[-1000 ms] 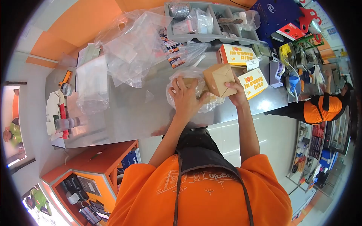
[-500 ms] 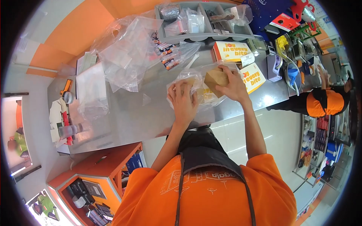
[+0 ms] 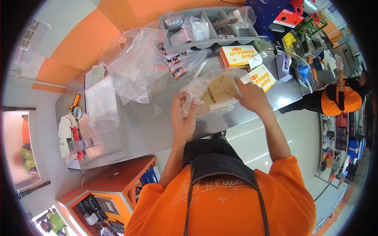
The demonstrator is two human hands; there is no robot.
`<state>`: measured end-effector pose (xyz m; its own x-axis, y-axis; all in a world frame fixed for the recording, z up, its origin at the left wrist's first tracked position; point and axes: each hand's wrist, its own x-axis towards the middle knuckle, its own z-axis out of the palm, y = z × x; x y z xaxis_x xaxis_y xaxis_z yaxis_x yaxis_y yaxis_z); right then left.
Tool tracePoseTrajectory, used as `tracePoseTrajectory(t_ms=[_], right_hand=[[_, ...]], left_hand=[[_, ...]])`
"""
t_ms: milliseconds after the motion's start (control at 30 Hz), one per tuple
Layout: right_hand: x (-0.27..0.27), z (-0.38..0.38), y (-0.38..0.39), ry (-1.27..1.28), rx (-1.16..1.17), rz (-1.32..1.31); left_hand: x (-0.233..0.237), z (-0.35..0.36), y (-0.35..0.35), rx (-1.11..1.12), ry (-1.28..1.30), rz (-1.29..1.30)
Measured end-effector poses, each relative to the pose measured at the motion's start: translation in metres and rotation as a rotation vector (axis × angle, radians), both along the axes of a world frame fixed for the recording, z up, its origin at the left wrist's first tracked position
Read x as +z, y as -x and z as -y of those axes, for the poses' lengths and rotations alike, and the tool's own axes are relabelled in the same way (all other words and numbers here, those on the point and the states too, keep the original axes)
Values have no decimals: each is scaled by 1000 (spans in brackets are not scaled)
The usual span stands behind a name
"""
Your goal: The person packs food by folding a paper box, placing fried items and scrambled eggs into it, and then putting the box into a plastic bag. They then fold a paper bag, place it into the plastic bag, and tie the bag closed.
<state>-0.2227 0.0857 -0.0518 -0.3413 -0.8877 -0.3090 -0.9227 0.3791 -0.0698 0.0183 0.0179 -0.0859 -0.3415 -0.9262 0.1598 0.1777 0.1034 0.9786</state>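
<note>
A clear plastic bag (image 3: 226, 107) lies on the metal counter (image 3: 138, 122) in front of me, with a brown cardboard box (image 3: 221, 89) inside it and more brown packaging beside that box. My left hand (image 3: 184, 114) grips the left edge of the bag, fingers closed on the plastic. At the bag's right side is my right hand (image 3: 252, 95), its fingers apart and the fingertips near the brown box's right edge. Just beyond stand two printed boxes, one yellow and white (image 3: 238, 56) and one (image 3: 262, 78) nearer my right hand.
A grey divided tray (image 3: 212, 42) stands at the back with wrapped items. Loose clear bags (image 3: 136, 74) spread over the counter's left back. A tape dispenser (image 3: 283, 67) and a bowl with a blue scoop (image 3: 303, 71) are to the right. Another person (image 3: 340, 100) stands at far right.
The brown box has gone from my right hand down into the bag and now lies flatter. My right hand has let go of it and moved slightly right; my left hand now pinches the bag's edge.
</note>
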Motion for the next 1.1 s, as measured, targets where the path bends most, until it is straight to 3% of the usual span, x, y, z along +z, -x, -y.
tracePoseTrajectory(t_ms=[33, 100, 200, 300, 400, 433, 467, 567, 667, 700, 767, 867, 933, 1000, 1100], right_hand=[[11, 6, 10, -117, -14, -22], [11, 9, 20, 187, 69, -217], [21, 27, 21, 464, 189, -402], [46, 37, 16, 479, 129, -384], [55, 44, 25, 466, 104, -440], [54, 47, 33, 435, 87, -458], [40, 46, 52, 612, 183, -436], [73, 55, 54, 334, 150, -62], [95, 73, 37, 269, 164, 212], [95, 79, 26, 318, 229, 252], [92, 86, 3, 471, 441, 283], [116, 72, -37, 507, 307, 288], [163, 37, -28, 627, 79, 784], [155, 8, -10, 732, 56, 940], [32, 10, 5, 748, 267, 631]], left_hand=[[17, 7, -1, -79, -49, 81], [46, 23, -7, -231, -147, 246], [56, 40, -6, -220, -20, 339], [64, 52, 0, -44, 518, 353], [70, 56, 1, 116, 677, 489], [68, 59, -4, 76, 681, 471], [64, 65, -11, 35, 685, 453], [67, 59, -14, -74, 662, 302], [48, 59, 13, -223, 739, 294], [36, 64, 27, -281, 789, 322], [22, 63, 60, -345, 610, 293], [-6, 74, 90, -318, 377, 129], [-8, 77, 96, -343, 299, 126], [5, 76, 88, -446, 275, 241], [25, 78, 86, -582, 311, 338]])
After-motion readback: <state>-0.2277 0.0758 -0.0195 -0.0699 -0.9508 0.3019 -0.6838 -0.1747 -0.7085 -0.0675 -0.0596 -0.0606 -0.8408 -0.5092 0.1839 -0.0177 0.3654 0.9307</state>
